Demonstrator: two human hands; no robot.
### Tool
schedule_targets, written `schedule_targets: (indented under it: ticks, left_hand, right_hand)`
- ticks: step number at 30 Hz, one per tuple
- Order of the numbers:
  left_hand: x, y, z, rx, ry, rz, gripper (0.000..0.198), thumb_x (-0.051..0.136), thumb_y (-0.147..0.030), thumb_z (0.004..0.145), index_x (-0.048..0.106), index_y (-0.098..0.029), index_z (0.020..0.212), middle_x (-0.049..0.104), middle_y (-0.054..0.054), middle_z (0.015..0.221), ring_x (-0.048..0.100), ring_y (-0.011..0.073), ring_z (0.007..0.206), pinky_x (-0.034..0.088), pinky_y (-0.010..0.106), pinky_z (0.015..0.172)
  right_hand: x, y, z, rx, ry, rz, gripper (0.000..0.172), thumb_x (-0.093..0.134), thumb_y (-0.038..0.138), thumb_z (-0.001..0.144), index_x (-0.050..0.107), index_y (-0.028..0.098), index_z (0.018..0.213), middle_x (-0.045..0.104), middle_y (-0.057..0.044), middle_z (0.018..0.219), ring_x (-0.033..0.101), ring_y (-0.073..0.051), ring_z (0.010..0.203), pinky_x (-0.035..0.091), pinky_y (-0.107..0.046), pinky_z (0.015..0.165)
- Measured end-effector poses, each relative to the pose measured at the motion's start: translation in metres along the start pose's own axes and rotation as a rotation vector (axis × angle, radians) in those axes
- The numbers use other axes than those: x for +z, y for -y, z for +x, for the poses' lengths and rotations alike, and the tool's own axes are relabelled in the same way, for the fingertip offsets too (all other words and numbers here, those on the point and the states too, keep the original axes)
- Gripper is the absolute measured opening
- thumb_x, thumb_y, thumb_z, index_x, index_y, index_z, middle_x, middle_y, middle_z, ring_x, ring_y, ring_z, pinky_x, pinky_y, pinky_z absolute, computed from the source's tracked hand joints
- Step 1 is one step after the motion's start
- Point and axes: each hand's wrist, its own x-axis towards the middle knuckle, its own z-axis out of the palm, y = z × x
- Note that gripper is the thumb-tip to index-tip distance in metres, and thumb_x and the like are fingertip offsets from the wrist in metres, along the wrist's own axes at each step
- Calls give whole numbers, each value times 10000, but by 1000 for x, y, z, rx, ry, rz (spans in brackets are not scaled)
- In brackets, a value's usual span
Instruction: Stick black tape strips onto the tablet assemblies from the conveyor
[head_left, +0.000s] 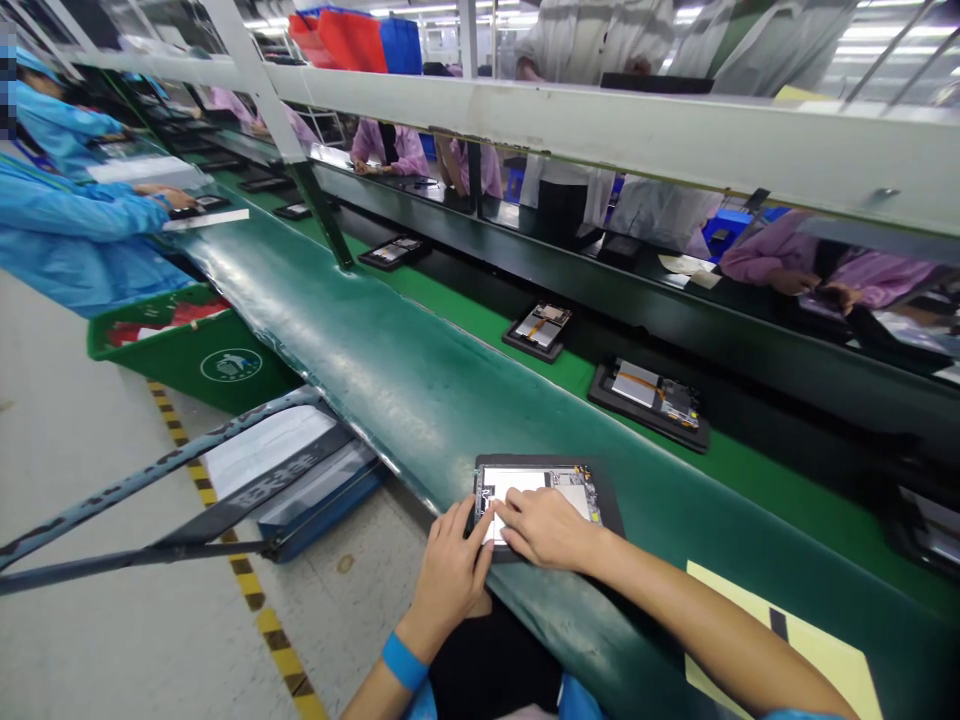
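Tablet (536,490) under my left hand (450,575) and right hand (547,528), both palm-down, fingers outstretched, pressing its near-left corner, long axis left-right, lying flat.

Green bin (169,365) on the floor (90,450); opened tablet (651,395) on the conveyor belt (750,478); yellow sheet (817,650).

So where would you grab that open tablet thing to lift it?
Probably by the black tray, not the open tablet itself, whose insides lie bare. The tray sits flat on the green bench, so come from above at its right end and pinch the near and far edges. The left hand and right hand cover the other end.
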Motion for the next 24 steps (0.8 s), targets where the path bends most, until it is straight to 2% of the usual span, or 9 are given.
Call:
schedule_targets:
  ticks: [5, 9, 16, 20, 24]
  left_hand:
    - [-3, -6, 1, 1, 21, 34, 455, 508, -283, 993, 575, -270, 1443, 582, 150, 1424, 580, 325, 1232, 489, 485, 1012]
    - [-2, -13, 0, -22, 45, 35, 475, 541, -317, 990, 548, -272, 1462, 551, 157, 1459, 549, 342, 1273, 475, 505, 1025]
    - [-5, -24, 4, -107, 41, -38, 467, 565, -372, 984, 553, -282, 1442, 565, 152, 1446, 555, 334, 1276, 452, 519, 1046]
    - [-11, -28, 7, -123, 73, -49, 480, 555, -372, 992, 521, -281, 1462, 556, 148, 1461, 554, 325, 1288, 443, 506, 1053]
    - [-15, -30, 10, -143, 111, -59, 451, 542, -355, 995, 542, -247, 1433, 546, 172, 1466, 547, 349, 1294, 422, 533, 1058]
  right_hand:
    - [-16, -10, -1, 3, 41, 91, 359, 346, 368, 1096, 596, 228, 1312, 635, -66, 1113, 610, -174, 819, 371, -293, 703]
    - [-19, -19, 0, -19, 64, 148, 406, 282, 379, 1120, 614, 241, 1308, 619, -38, 1010, 577, -154, 781, 328, -282, 676]
    - [-17, -23, 8, 28, 71, 219, 458, 281, 375, 1124, 705, 208, 1079, 613, -23, 954, 595, -146, 803, 346, -277, 702]
    - [-18, -24, 20, 105, 25, 275, 304, 413, 289, 1080, 710, 225, 1088, 648, -24, 1029, 631, -154, 894, 375, -264, 761]
    - [-16, -23, 37, 163, -18, 257, 137, 540, 228, 1011, 673, 208, 1039, 672, -20, 1011, 630, -156, 864, 375, -260, 753]
